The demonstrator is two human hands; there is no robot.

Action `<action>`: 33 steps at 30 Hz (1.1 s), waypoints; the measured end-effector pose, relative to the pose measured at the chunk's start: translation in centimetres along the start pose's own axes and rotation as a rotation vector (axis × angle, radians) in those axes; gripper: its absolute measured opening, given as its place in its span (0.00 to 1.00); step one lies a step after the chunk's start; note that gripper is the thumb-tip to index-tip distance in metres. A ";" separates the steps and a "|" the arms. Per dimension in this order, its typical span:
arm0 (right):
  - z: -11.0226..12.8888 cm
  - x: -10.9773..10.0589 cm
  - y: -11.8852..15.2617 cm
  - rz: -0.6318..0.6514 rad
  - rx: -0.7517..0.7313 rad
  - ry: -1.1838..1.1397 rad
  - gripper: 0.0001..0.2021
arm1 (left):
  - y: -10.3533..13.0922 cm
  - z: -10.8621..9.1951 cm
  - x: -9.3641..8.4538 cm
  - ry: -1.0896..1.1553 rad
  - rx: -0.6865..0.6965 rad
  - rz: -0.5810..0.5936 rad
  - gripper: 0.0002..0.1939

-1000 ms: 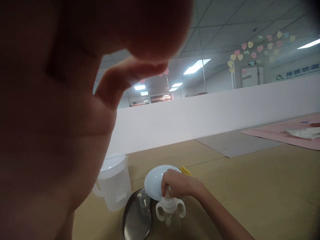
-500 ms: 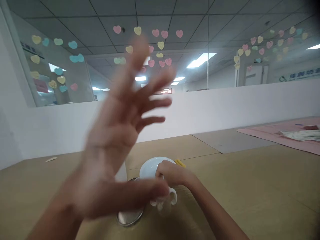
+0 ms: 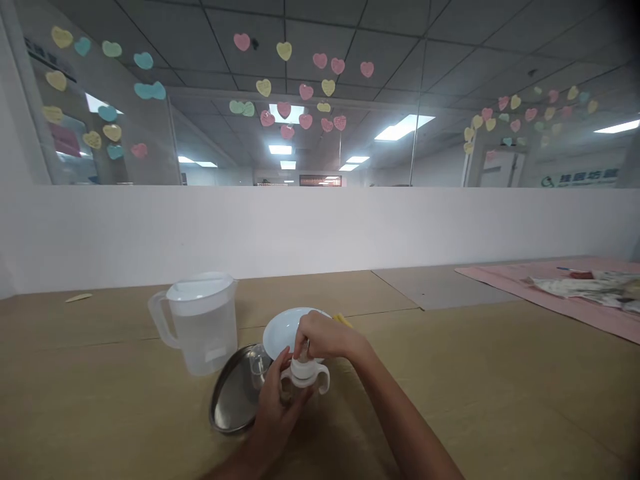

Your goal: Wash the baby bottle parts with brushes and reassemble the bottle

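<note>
A white two-handled baby bottle (image 3: pixel 303 375) stands near the middle of the table, its lower part mostly hidden by fingers. My left hand (image 3: pixel 280 397) is wrapped round its body from the left side. From above, my right hand (image 3: pixel 323 335) has its fingers closed at the top of the bottle; exactly what they pinch there is hidden. Just behind the hands sits a white bowl (image 3: pixel 280 331), partly covered by my right hand. To the left, a round metal tray (image 3: pixel 233 400) carries a small clear cup (image 3: pixel 259 365).
A clear lidded pitcher (image 3: pixel 207 333) with liquid stands behind the tray. Yellow pieces (image 3: pixel 343 320) lie beside the bowl. At the right, a pink cloth (image 3: pixel 500 277) has items on it. A white wall (image 3: pixel 325 233) with a window above bounds the table's far side.
My left hand has come down from in front of the camera and now grips the bottle. The pitcher, hidden before, shows now. My right hand stays at the bottle's top. The view has shifted.
</note>
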State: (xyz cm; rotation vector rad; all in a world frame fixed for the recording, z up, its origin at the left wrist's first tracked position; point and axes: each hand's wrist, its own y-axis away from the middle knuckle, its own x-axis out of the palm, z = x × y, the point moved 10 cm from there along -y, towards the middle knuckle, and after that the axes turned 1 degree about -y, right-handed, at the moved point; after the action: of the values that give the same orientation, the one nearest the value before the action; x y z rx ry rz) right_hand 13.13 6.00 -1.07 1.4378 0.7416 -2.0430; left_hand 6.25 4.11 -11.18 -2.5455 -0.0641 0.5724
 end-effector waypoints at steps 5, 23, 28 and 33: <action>0.3 -0.1 0.0 -0.019 0.008 0.047 0.13 | -0.3 -0.1 0.1 0.056 -0.030 0.031 0.28; -0.1 0.8 -0.1 0.028 -0.010 -0.097 0.14 | -0.7 -0.7 0.6 0.145 -0.015 0.172 0.26; -1.9 0.9 0.5 0.061 0.162 -0.080 0.12 | -0.8 -0.4 0.3 0.159 -0.014 0.126 0.30; -3.0 1.7 0.9 0.103 0.277 -0.221 0.07 | -0.7 0.1 0.2 0.159 -0.042 0.098 0.32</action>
State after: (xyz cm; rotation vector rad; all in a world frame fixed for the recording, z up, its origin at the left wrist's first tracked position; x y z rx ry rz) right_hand 15.18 7.26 -3.66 1.3312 0.2967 -2.2422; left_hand 6.48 4.81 -11.00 -2.6368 0.1067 0.4068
